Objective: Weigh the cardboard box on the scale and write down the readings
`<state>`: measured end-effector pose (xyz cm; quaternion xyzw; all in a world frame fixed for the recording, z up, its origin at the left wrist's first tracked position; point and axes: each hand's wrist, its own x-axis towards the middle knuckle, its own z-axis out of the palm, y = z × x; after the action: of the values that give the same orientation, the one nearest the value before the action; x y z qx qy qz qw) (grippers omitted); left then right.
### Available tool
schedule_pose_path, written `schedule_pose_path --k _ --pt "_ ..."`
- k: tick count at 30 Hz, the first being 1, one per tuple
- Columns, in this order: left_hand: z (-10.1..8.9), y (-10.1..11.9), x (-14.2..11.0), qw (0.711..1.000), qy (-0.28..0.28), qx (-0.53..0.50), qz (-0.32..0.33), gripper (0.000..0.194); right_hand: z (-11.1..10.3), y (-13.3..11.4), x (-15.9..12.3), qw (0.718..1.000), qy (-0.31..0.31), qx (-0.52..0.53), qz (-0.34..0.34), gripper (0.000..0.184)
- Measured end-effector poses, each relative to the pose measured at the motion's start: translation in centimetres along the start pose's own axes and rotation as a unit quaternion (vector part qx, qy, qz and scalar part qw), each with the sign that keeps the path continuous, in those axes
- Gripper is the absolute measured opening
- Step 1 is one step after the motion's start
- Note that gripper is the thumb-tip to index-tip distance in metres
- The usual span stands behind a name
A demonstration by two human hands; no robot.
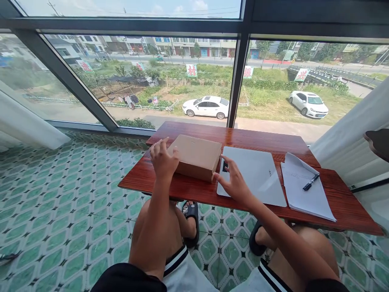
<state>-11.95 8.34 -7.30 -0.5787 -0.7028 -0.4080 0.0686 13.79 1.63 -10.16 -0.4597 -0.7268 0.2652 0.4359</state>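
Cardboard box [197, 153], twelve o'clock; my fingers [231, 164], both hands, loosely spread; laptop [258, 178], one o'clock: rightward shove could scrape it.

Seated person's L hand [164, 159] and R hand [234, 180], fingers spread, flank a cardboard box [196, 152] on a wooden counter [264, 140], w/ closed silver laptop [258, 174] alongside, black pen [311, 182] atop papers [306, 202], white sedans [207, 107] parked outside.

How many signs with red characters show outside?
5, left to right: far-left sign, left-centre sign, centre sign above a white sedan, sign right of the window post, far-right sign. More may be hidden.
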Motion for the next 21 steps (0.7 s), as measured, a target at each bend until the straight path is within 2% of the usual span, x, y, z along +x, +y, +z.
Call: schedule_pose_path --k 7,13,21 --pt "0.1 -0.3 0.0 0.998 -0.043 -0.005 -0.049 0.054 1.6 1.4 -0.5 0.993 -0.046 0.085 0.065 0.078" --pt "-0.2 -0.1 0.1 0.995 -0.071 -0.01 -0.073 0.049 1.7 -0.1 -0.1 0.98 -0.041 0.185 0.057 0.076" --pt "-1.1 0.6 0.1 0.988 -0.118 0.022 -0.102 0.048 2.3 -1.1 -0.4 0.977 -0.056 0.19 0.075 0.067"
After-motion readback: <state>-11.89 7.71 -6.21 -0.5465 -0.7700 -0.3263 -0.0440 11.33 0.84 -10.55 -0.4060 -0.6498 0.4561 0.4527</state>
